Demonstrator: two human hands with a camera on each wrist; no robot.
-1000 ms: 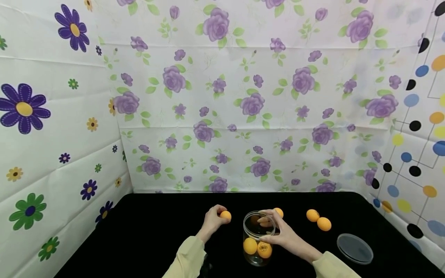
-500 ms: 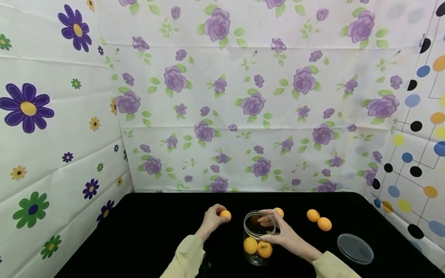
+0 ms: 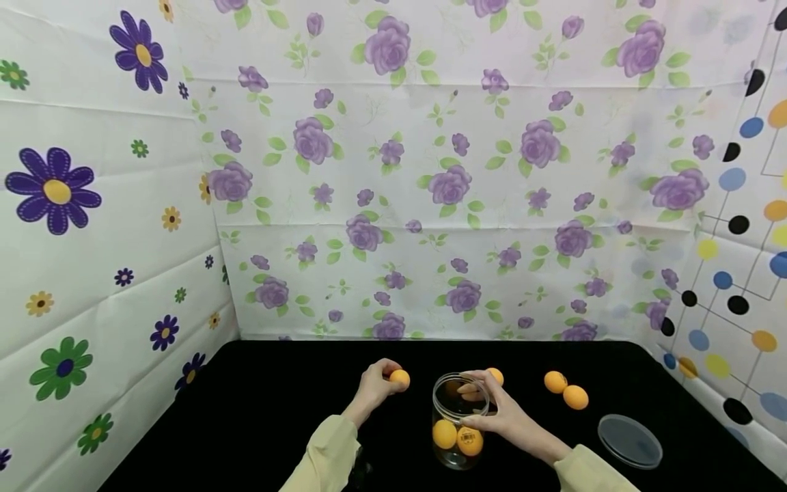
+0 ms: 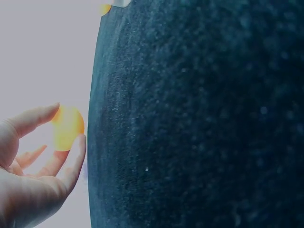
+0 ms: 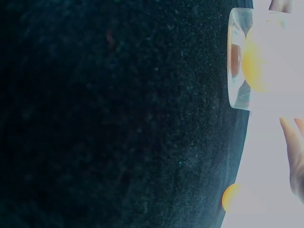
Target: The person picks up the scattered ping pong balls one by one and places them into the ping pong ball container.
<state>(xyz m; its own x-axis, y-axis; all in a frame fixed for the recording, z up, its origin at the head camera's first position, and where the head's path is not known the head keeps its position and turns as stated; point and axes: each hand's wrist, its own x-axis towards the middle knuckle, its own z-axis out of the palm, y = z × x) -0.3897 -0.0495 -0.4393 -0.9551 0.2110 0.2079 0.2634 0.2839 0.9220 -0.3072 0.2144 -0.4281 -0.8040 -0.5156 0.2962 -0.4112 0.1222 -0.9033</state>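
My left hand (image 3: pixel 373 389) pinches an orange ping-pong ball (image 3: pixel 400 380) between thumb and fingers, to the left of the jar. In the left wrist view the same ball (image 4: pixel 69 127) sits at the fingertips, close over the dark cloth. My right hand (image 3: pixel 505 415) holds a clear round jar (image 3: pixel 458 462) by its upper right side, thumb in front and fingers behind. The jar stands upright with its mouth uncovered. Orange balls (image 3: pixel 470 441) lie near its bottom. The right wrist view shows the jar (image 5: pixel 241 21) with a washed-out ball inside.
Behind my right hand, one orange ball (image 3: pixel 495 376) is partly hidden. Two more balls (image 3: pixel 575 397) lie together farther right. A clear round lid (image 3: pixel 630 441) rests flat near the right front. Black cloth (image 3: pixel 277 403) covers the table; patterned sheets (image 3: pixel 381 273) hang around it.
Both hands keep their holds and stay almost still. The head view has shifted slightly, so the scene sits a little farther right.
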